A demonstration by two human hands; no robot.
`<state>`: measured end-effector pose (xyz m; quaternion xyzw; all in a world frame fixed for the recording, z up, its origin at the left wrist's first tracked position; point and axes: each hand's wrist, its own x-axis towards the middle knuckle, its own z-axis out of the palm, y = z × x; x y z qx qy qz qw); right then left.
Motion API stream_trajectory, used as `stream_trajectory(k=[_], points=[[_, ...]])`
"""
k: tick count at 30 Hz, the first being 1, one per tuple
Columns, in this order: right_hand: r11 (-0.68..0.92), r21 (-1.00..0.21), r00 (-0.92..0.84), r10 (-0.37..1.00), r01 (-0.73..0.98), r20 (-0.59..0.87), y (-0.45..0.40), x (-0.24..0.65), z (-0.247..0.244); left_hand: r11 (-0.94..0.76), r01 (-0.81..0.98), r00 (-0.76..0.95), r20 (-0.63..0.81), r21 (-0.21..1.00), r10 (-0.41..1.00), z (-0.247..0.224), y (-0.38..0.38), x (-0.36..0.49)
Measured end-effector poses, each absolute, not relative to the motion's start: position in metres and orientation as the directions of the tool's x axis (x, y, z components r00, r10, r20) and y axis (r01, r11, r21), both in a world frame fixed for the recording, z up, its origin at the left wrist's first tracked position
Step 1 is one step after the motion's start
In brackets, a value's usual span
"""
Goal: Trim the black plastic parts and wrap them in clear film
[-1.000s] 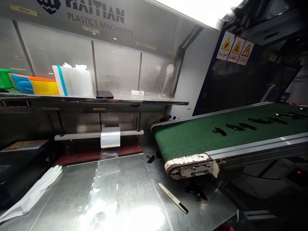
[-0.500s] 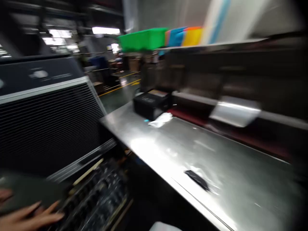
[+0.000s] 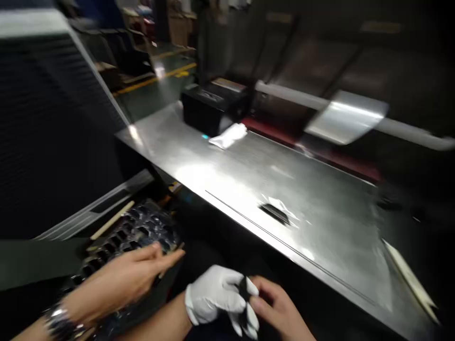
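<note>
My left hand (image 3: 220,294), in a white glove at the bottom centre, grips a small black part (image 3: 243,293) between thumb and fingers. My right hand (image 3: 275,305) is bare and comes from the lower right; its thumb and forefinger are pinched on the same black part, against the glove's fingertips. The part's exact shape is blurred. On the metal table (image 3: 227,175), beyond my hands, lies a dark elongated piece (image 3: 275,213) on clear plastic film.
Another person's bare hand (image 3: 142,267) with a wristwatch reaches in over a tray of black parts (image 3: 142,229) at left. A black box (image 3: 213,106) and a white glove (image 3: 229,136) sit at the table's far end. A pale strip (image 3: 408,277) lies at right.
The view has tilted down, and both my hands have come into sight with the black part. The other person's hand has moved right, over the tray.
</note>
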<state>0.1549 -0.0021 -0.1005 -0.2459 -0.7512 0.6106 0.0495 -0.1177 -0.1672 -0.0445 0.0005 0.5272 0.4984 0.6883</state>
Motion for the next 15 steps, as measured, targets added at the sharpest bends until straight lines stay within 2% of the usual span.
stream_trajectory(k=[4, 9, 12, 15], points=[[0.276, -0.874, -0.797, 0.575, 0.401, -0.184, -0.005, 0.150, -0.105, 0.518, -0.543, 0.031, -0.601, 0.661, 0.799, -0.093, -0.118, -0.042], [0.440, -0.834, -0.827, 0.561, 0.334, -0.035, -0.012, 0.158, -0.109, 0.519, -0.458, 0.047, -0.564, 0.721, 0.825, -0.112, -0.106, -0.018], [0.435, -0.860, -0.845, 0.535, 0.266, 0.009, -0.012, 0.168, -0.105, 0.541, -0.466, 0.125, -0.553, 0.700, 0.824, -0.108, -0.108, -0.023], [0.320, -0.921, -0.810, 0.586, 0.223, 0.008, -0.008, 0.180, -0.103, 0.553, -0.511, 0.152, -0.564, 0.658, 0.812, -0.111, -0.113, -0.024]])
